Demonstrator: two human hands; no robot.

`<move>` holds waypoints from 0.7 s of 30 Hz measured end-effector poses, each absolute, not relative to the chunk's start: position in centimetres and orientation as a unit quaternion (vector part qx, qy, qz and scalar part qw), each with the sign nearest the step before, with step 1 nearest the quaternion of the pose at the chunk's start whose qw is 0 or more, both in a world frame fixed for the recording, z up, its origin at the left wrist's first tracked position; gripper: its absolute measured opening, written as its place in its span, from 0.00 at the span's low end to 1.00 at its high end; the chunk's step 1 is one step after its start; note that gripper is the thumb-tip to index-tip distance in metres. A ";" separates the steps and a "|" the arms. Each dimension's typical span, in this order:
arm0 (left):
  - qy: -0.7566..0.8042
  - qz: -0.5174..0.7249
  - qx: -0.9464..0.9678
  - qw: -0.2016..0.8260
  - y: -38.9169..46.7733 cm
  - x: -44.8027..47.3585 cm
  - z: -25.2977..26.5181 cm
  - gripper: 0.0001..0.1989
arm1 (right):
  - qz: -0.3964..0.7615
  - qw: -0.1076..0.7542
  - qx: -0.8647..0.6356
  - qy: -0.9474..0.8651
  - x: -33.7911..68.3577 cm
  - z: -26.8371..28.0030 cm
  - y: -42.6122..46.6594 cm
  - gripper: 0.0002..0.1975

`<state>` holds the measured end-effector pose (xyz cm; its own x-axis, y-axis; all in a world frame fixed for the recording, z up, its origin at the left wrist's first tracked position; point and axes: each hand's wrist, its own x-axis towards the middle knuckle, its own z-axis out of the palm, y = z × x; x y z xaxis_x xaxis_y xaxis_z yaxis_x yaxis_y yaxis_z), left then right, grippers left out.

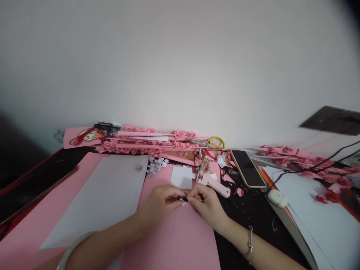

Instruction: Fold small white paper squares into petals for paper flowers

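Observation:
My left hand point(161, 204) and my right hand point(207, 204) meet over a pink paper sheet point(180, 240), both with fingers pinched together. Between the fingertips something small shows dark and white; I cannot make out what it is. Just beyond my hands lies a white paper piece point(181, 177). A pale pink glue gun point(215, 184) rests right behind my right hand, its nozzle end pointing away. Small folded white paper flowers point(155, 165) sit in a cluster beyond my left hand.
Pink paper flower stems point(146, 144) line the wall, with yellow-handled scissors point(215, 143) on them. To the right are a phone point(248, 168), a white earbud case point(278, 198), white sheets point(320, 210) and more pink flowers point(295, 155). A large white sheet point(107, 195) lies left.

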<state>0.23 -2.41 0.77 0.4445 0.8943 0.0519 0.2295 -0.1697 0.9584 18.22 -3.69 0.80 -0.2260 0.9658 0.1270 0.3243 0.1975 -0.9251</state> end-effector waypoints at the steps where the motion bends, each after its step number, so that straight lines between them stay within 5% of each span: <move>1: 0.408 0.329 0.696 0.491 -2.4 0.2 0.7 0.09 | 0.419 0.385 -0.480 -0.668 18.3 0.9 -3.6 0.10; 21: 0.408 0.333 0.716 0.458 -2.2 0.0 0.6 0.08 | 0.478 0.374 -0.490 -0.626 18.4 0.6 -3.1 0.09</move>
<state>0.00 -2.15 0.63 0.4453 0.8895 0.1027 0.2804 -0.2475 0.9274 18.38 -3.10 0.56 -0.2403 0.9707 -0.0004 0.2568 0.0632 -0.9644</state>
